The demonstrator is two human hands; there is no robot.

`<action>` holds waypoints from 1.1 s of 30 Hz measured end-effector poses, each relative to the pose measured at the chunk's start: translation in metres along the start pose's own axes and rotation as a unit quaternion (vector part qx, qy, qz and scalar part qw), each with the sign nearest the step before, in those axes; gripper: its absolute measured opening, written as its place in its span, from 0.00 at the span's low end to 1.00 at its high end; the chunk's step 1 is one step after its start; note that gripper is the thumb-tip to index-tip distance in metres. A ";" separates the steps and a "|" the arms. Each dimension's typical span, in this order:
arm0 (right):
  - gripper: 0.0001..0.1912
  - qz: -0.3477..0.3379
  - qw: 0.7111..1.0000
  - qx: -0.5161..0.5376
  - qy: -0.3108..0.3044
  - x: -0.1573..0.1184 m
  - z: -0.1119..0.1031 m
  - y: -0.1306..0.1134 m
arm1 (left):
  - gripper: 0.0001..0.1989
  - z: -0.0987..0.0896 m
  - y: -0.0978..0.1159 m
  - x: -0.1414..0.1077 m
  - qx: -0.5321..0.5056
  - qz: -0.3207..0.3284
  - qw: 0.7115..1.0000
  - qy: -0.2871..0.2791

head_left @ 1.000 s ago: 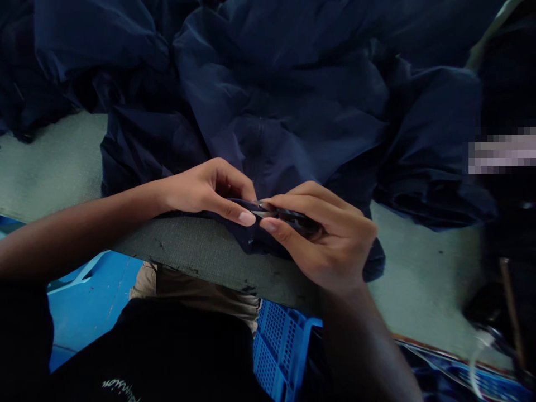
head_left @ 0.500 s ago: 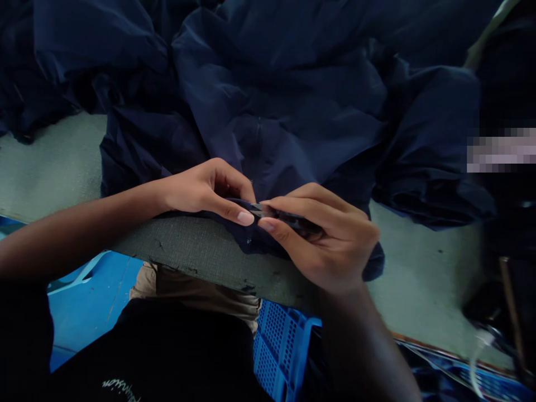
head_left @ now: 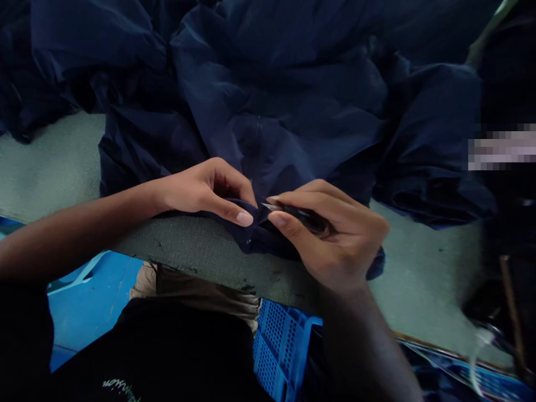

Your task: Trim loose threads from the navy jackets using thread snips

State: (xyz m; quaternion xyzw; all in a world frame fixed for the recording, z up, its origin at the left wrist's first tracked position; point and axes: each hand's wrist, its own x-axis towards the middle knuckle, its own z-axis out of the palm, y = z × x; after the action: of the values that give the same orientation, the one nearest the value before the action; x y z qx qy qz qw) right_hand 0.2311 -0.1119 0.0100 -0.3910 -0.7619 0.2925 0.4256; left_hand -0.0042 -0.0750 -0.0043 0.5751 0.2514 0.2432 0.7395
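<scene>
A dark navy garment [head_left: 276, 134] lies in folds over the table, its near edge hanging close to the table's front. My left hand [head_left: 213, 192] pinches a fold of that cloth between thumb and fingers. Just to its right, my right hand [head_left: 335, 229] is closed around a small pair of dark-handled snips [head_left: 307, 218]. The pointed metal tip faces left, a short way from my left fingertips. Most of the snips' handle is hidden by my right fingers.
The grey-green table [head_left: 422, 273] runs left to right. More navy cloth [head_left: 96, 39] is heaped at the back left. Below the edge stands a blue plastic basket [head_left: 278, 340]. A white cable [head_left: 475, 363] hangs at the right; a blurred pinkish patch is beyond.
My right hand has moved slightly right with the snips, drawing their tip away from my left fingertips. My left hand keeps its pinch on the cloth, nearly unmoved.
</scene>
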 end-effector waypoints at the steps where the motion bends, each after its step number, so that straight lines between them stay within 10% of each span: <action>1: 0.06 0.008 1.000 0.006 0.004 0.000 -0.001 0.000 | 0.06 0.000 0.000 0.000 0.000 0.003 1.000 -0.001; 11: 0.09 0.093 0.990 0.102 0.042 -0.007 0.000 0.015 | 0.05 -0.002 -0.002 0.001 0.022 0.096 0.995 0.002; 20: 0.09 0.146 0.984 0.084 -0.063 0.001 -0.005 -0.005 | 0.07 -0.003 -0.006 0.001 0.038 0.111 0.993 0.034; 28: 0.13 0.101 0.990 0.064 -0.073 0.000 -0.006 -0.003 | 0.08 -0.003 -0.007 0.001 0.010 0.089 0.994 0.066; 33: 0.11 -0.065 0.995 -0.069 0.031 -0.002 0.001 0.004 | 0.13 -0.003 -0.005 -0.001 0.010 0.104 0.992 0.067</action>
State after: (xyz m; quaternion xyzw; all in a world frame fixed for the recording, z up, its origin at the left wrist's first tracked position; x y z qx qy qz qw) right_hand 0.2322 -0.1118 0.0056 -0.3779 -0.7903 0.1991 0.4393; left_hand -0.0064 -0.0748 -0.0094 0.5875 0.2422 0.3542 0.6861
